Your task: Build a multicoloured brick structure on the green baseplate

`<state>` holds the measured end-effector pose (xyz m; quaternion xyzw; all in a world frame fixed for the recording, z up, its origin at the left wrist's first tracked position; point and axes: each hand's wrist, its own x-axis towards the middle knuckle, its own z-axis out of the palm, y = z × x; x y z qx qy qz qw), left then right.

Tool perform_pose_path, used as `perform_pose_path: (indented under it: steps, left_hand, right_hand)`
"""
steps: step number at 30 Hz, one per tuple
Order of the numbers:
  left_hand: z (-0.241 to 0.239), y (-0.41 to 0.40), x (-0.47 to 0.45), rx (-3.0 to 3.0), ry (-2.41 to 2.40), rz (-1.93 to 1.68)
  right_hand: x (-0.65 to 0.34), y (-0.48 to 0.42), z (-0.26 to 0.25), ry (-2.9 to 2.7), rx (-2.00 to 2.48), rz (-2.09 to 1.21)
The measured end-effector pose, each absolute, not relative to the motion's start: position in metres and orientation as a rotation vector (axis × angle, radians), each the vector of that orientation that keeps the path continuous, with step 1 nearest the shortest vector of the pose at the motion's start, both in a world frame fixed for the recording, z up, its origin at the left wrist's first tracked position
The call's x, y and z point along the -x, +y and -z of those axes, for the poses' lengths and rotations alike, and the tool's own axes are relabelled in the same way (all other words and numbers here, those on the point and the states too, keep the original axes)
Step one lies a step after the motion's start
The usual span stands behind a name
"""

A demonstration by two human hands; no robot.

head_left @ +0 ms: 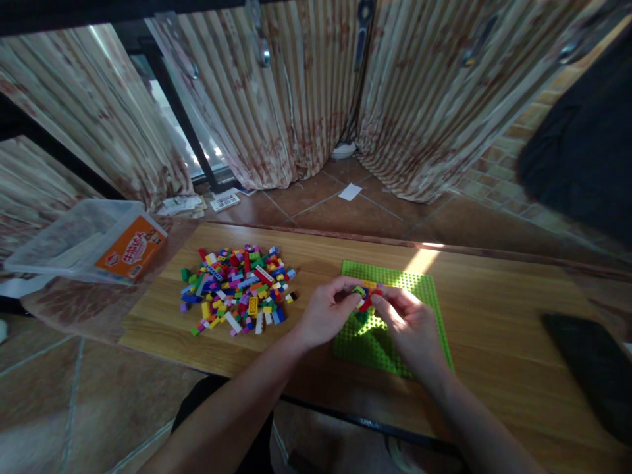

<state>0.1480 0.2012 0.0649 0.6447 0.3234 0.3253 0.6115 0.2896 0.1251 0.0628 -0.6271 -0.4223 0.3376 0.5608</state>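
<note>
My left hand (328, 311) and my right hand (409, 321) meet above a green studded baseplate (424, 289). Between their fingertips is a small cluster of toy bricks (364, 301), with red, green, yellow and white parts showing. The left thumb and fingers pinch its left side. On the other side, the right thumb and fingers close on a red part. My fingers hide much of the cluster, so its full shape does not show. Left of my hands, a loose heap of colourful toy bricks (241, 289) lies on the wooden table (306, 257).
A clear plastic bin (74, 230) with an orange label stands beyond the table's left end. A dark flat object (587, 368) lies at the table's right. Striped curtains (296, 99) hang behind, and papers (227, 199) lie on the tiled floor. Dark fabric (582, 138) shows at upper right.
</note>
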Motion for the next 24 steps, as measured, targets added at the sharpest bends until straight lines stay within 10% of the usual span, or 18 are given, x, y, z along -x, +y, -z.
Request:
perform_pose_path:
  steps: [24]
  left_hand:
    - [-0.067,0.212,-0.138,-1.123,0.656,-0.588]
  right_hand:
    - [-0.289,0.125,-0.067,-1.029,1.374,-0.873]
